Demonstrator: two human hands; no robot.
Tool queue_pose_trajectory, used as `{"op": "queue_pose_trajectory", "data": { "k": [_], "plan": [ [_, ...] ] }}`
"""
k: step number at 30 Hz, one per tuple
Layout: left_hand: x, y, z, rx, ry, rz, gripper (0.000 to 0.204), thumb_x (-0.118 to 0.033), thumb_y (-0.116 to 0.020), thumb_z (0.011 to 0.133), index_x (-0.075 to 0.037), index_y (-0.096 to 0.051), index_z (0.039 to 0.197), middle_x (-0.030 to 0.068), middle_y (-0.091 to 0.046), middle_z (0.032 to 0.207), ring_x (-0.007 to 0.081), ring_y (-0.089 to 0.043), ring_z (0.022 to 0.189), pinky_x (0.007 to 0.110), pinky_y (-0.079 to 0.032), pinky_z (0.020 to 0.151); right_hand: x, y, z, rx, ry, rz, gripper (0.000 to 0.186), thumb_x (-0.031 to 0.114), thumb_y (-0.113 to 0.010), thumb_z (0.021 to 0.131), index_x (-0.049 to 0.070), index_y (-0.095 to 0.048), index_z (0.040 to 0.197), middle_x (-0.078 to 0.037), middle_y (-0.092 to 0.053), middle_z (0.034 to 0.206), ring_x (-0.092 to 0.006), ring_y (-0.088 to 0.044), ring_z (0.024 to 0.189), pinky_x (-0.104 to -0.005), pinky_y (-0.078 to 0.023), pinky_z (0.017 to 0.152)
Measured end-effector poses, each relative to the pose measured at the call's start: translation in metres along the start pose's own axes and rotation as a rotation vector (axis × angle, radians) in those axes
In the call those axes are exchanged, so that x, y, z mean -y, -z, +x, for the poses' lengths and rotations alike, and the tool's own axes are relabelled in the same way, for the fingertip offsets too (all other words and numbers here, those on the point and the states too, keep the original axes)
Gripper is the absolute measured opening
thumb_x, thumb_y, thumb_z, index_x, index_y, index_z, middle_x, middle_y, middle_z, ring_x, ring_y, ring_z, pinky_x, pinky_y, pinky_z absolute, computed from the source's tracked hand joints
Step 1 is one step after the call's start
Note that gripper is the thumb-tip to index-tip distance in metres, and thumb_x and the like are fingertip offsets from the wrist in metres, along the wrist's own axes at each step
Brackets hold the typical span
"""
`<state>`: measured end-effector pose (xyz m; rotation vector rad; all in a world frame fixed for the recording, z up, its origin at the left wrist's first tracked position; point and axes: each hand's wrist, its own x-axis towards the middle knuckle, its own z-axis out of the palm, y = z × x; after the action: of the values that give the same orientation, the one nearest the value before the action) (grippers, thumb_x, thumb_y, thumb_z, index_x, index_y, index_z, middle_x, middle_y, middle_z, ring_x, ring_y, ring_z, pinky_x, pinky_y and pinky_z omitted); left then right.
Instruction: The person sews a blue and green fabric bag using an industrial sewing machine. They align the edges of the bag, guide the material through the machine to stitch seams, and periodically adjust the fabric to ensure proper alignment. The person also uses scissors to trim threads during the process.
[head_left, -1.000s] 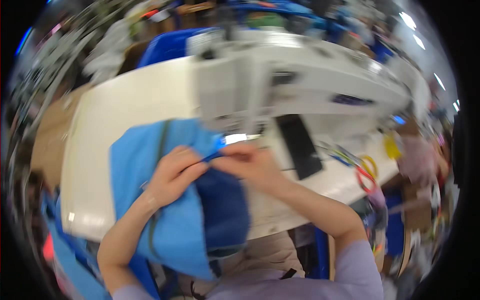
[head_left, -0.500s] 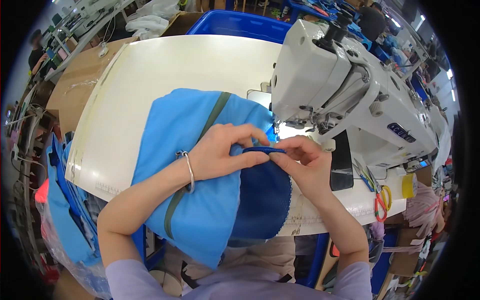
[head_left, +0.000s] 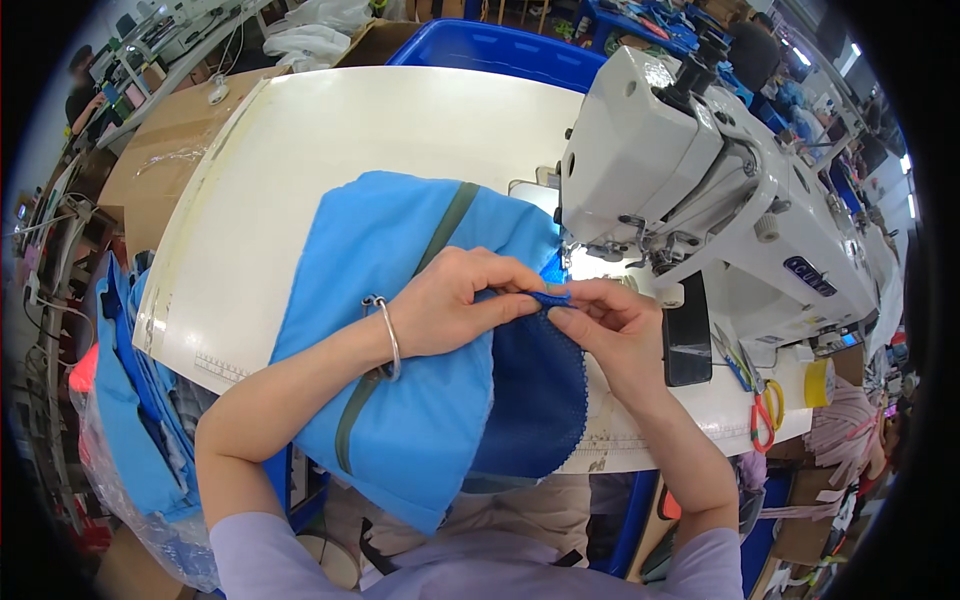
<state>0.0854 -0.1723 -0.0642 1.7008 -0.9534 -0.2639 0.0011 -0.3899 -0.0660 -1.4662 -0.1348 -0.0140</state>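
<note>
A light blue fabric piece [head_left: 350, 240] with a dark green stripe lies on the white table, its far right corner under the needle area of a white sewing machine [head_left: 625, 150]. Beneath it, a navy mesh fabric [head_left: 530, 400] hangs past the table's front edge. My left hand [head_left: 465, 300] pinches the folded blue edge between thumb and fingers. Right beside it, my right hand [head_left: 615, 325] grips the same edge, thumb below and fingers above. Both hands nearly touch, just in front of the needle. The fingers partly hide the fold.
Right of the machine's needle lie a black phone-like slab [head_left: 687, 335], red-and-orange-handled scissors [head_left: 768, 415] and a yellow tape roll [head_left: 818, 383]. A blue bin [head_left: 500, 50] stands behind the table. More blue fabric [head_left: 150, 400] hangs at the left.
My left fingertips have closed down onto the folded edge, and the hands have come closer together. The whole view has shifted slightly.
</note>
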Motion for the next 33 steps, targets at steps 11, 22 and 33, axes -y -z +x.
{"op": "queue_pose_trajectory", "data": {
  "k": [11, 22, 33],
  "plan": [
    [-0.013, 0.002, 0.006, 0.005, 0.191, -0.179, 0.018, -0.009, -0.078, 0.09, 0.0, -0.076, 0.105, 0.0036, -0.075, 0.09, 0.0068, -0.065, 0.081, 0.024, -0.051, 0.073, -0.005, -0.006, -0.005, -0.119, 0.058, -0.086, 0.017, 0.0, -0.075, 0.092, -0.004, -0.071, 0.108, -0.01, -0.076, 0.103, -0.0105, -0.071, 0.094, -0.0238, -0.058, 0.084],
    [-0.031, 0.042, 0.001, 0.297, 0.341, 0.107, 0.011, -0.008, -0.076, 0.09, -0.002, -0.077, 0.098, 0.0048, -0.076, 0.088, 0.0115, -0.066, 0.08, 0.028, -0.051, 0.074, -0.011, 0.003, -0.03, 0.316, 0.735, -1.093, 0.032, 0.01, -0.071, 0.08, -0.009, -0.072, 0.107, -0.021, -0.069, 0.117, -0.0341, -0.061, 0.119, -0.0426, -0.052, 0.101],
    [0.005, -0.01, 0.046, 0.066, -0.231, 0.8, 0.011, -0.018, -0.076, 0.085, -0.009, -0.077, 0.091, 0.0041, -0.074, 0.089, 0.0254, -0.067, 0.08, 0.037, -0.05, 0.08, -0.029, 0.003, -0.042, 0.329, 0.852, -1.113, 0.016, 0.011, -0.063, 0.055, -0.001, -0.069, 0.063, -0.015, -0.062, 0.075, -0.0333, -0.061, 0.09, -0.0487, -0.051, 0.102]
  ]
}}
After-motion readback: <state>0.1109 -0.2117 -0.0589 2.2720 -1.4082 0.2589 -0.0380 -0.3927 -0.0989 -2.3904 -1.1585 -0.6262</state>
